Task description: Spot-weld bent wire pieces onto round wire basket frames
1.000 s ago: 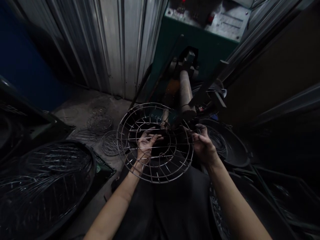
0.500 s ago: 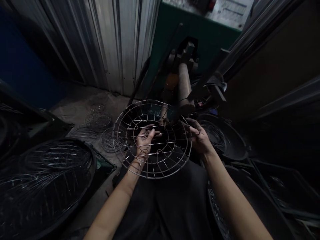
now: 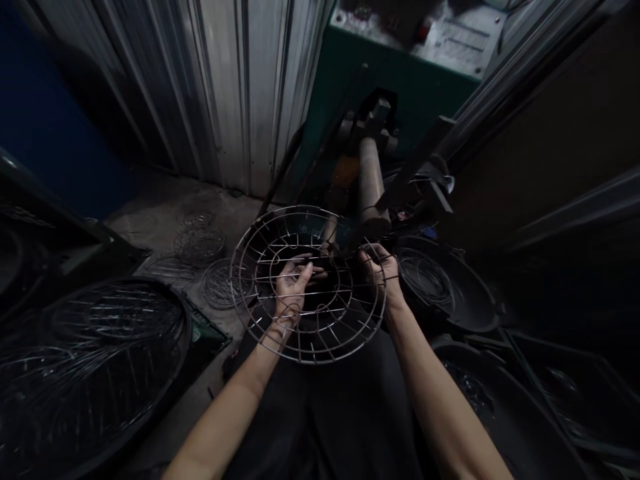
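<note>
Here, the fingers of the left hand (image 3: 291, 285) are half curled behind the basket (image 3: 323, 292), those of the right hand (image 3: 379, 272) bent by its rim; whether wire is gripped cannot be told. Both forearms (image 3: 240, 393) are stretched forward, and the basket is seen near the rod (image 3: 371, 177).

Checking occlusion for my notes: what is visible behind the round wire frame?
Through the wire frame show the left hand, part of a pale rod and dark clothing. Whatever lies behind that hand is covered; the dark centre is too dim to read.
</note>
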`<state>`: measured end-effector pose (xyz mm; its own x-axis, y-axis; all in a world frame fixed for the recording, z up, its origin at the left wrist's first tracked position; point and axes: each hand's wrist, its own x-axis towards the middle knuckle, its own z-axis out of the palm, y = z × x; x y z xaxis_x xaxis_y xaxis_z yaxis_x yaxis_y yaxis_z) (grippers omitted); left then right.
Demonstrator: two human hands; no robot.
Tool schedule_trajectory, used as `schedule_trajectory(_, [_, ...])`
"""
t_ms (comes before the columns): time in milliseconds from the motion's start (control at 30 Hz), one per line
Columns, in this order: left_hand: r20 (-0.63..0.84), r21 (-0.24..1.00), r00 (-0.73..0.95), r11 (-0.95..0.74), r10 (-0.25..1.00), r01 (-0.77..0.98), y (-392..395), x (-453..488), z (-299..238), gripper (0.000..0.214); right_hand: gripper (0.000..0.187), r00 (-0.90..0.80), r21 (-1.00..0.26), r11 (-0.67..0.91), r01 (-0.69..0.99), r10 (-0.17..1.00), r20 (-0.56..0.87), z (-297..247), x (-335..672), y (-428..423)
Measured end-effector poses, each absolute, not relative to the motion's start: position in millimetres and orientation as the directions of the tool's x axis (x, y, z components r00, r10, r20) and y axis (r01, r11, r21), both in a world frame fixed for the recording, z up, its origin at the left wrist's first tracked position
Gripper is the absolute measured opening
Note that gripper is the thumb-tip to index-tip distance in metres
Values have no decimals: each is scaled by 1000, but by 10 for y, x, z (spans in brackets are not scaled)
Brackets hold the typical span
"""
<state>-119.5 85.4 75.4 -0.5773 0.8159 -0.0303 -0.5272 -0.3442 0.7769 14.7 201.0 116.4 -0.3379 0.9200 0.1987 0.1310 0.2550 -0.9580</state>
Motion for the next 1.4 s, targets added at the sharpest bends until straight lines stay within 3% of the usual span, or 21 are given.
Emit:
schedule_trajectory(233, [-29, 779, -580, -346, 814, -523, 850, -1183, 789, 44, 17, -296, -935, 317, 161, 919, 261, 1105, 101, 2004])
schedule_trajectory(833, [-9, 783, -591, -362, 807, -505, 861, -1185, 824, 41, 21, -315, -952, 283, 120, 920, 234, 1015, 93, 2035])
schedule_trajectory(1400, [7, 808, -593, -354, 805, -471, 901, -1214, 828, 41, 21, -278, -924, 350, 155, 913, 299, 964, 70, 2025])
